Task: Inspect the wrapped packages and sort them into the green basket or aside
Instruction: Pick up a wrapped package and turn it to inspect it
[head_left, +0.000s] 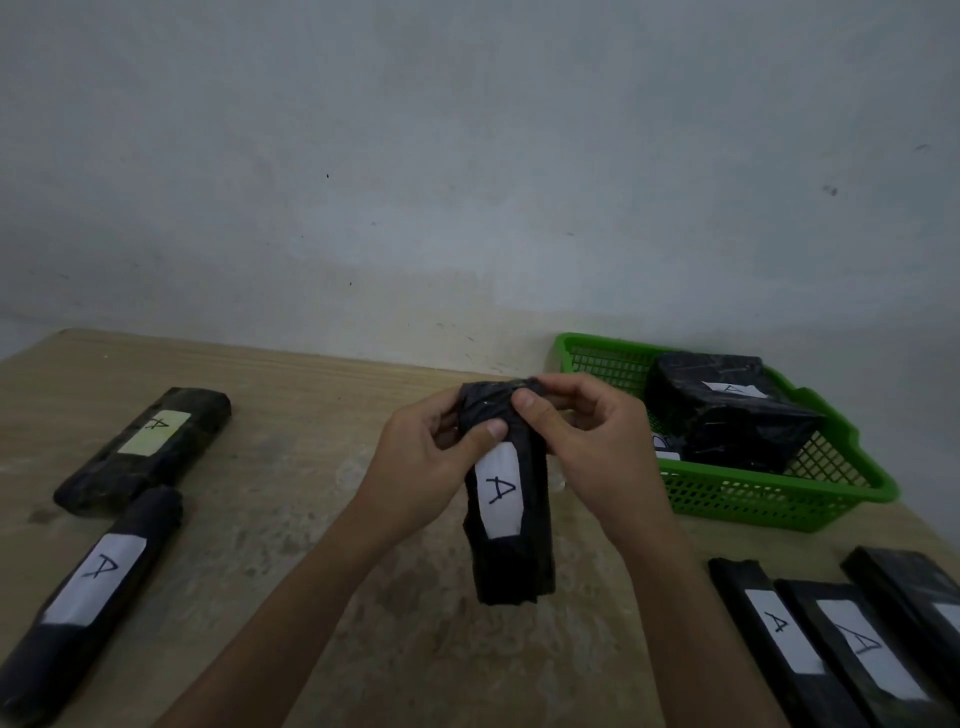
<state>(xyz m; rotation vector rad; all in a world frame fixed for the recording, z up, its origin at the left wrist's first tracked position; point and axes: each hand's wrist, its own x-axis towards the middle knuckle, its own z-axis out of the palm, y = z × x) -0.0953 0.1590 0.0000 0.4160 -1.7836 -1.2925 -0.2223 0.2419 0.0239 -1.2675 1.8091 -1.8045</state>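
1. Three wrapped packages (852, 644) lie near right on the tabletop (311, 467), and one more package (88, 587) sits near left.
2. In the middle, the left hand (431, 457) and right hand (587, 441) both pinch the top end of the held package (506, 519), thumbs on the front and the "A" label facing up.
3. Looks like the inspection step to me, checking the wrap at that end. Not sorted yet.
4. Far left lies a yellowish-label package (150, 441).
5. Far right, the green basket (779, 499) already holds a bulky bundle (727, 415). If this one passes, it needs carrying right and over the rim.
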